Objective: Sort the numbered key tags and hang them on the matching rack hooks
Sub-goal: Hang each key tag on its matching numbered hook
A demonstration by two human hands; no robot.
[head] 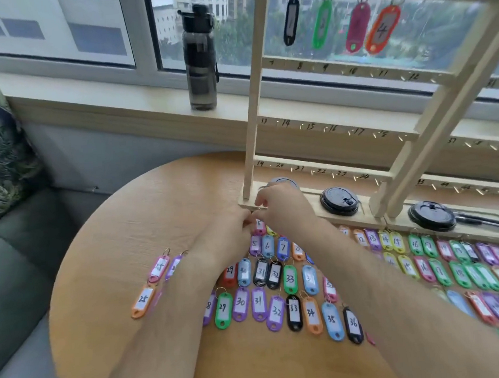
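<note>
A wooden rack (pixel 249 100) with numbered hooks stands at the table's far side. Its top bar carries a black tag (pixel 290 20), a green tag (pixel 322 24), a magenta tag (pixel 357 27) and an orange-red tag 4 (pixel 382 30). Many coloured numbered key tags (pixel 290 279) lie in rows on the round wooden table (pixel 144 225). My left hand (pixel 235 229) and my right hand (pixel 283 205) meet just in front of the rack's base. Both pinch the top of a pink tag (pixel 259 227) marked 5, at its metal ring.
A dark water bottle (pixel 199 56) stands on the windowsill. Black cup lids (pixel 339 201) (pixel 431 216) sit in the rack's base. Three stray tags (pixel 144 301) lie at the table's left. A grey sofa (pixel 17 264) with a patterned cushion is to the left.
</note>
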